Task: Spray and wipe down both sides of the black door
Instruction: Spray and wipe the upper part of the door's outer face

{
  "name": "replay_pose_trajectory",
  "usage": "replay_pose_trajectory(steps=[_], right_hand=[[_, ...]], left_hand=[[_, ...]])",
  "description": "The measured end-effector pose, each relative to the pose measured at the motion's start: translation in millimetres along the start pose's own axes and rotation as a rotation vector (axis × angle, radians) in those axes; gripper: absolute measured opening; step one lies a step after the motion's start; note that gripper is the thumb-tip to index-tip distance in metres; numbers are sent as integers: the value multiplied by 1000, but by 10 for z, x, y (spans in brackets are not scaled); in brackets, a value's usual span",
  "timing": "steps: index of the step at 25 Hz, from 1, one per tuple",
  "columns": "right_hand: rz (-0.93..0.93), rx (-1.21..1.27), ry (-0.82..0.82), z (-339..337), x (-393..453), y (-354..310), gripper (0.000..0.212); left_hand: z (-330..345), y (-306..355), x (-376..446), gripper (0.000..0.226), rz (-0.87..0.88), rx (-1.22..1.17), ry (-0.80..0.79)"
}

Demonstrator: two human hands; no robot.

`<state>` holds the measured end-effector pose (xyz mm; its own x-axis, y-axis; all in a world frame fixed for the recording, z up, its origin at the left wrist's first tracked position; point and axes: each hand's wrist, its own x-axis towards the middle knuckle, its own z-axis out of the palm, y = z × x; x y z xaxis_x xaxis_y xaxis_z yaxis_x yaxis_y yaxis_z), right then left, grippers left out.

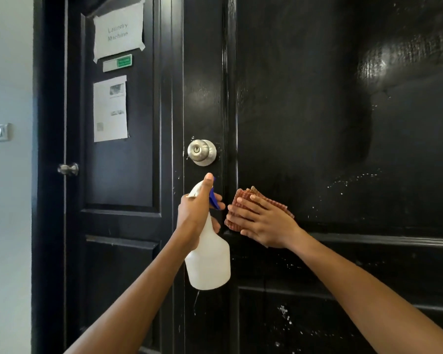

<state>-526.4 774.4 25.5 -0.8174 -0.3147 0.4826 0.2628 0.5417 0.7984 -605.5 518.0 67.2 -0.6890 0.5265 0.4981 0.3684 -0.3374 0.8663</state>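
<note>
Black door (343,123): fills the right of our view, knob (202,152) at its left edge.
Left hand (196,210): grips one white spray bottle (207,256).
Right hand (261,221): flat, pressing one checked cloth (243,200) against the panel.
Progress: we judge droplets remain below; far side unseen.
Count: two doors, two knobs, three notices.

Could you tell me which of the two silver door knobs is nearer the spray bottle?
The keyed knob just above the spray bottle; the other knob sits far left.
</note>
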Motion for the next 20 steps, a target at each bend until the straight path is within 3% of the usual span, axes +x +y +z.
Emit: replay_pose_trajectory(steps=[6, 9, 16, 20], right_hand=[[640, 101, 186, -470, 801, 696, 64], [850, 166, 259, -635, 1313, 795, 62], [641, 128, 245, -247, 1189, 199, 67], [534, 64, 228, -228, 1140, 328, 65]], left_hand=[[-173, -49, 21, 59, 2, -18, 16], [-263, -87, 56, 59, 8, -13, 30], [-335, -119, 108, 50, 4, 5, 63], [-275, -50, 82, 54, 11, 18, 34]])
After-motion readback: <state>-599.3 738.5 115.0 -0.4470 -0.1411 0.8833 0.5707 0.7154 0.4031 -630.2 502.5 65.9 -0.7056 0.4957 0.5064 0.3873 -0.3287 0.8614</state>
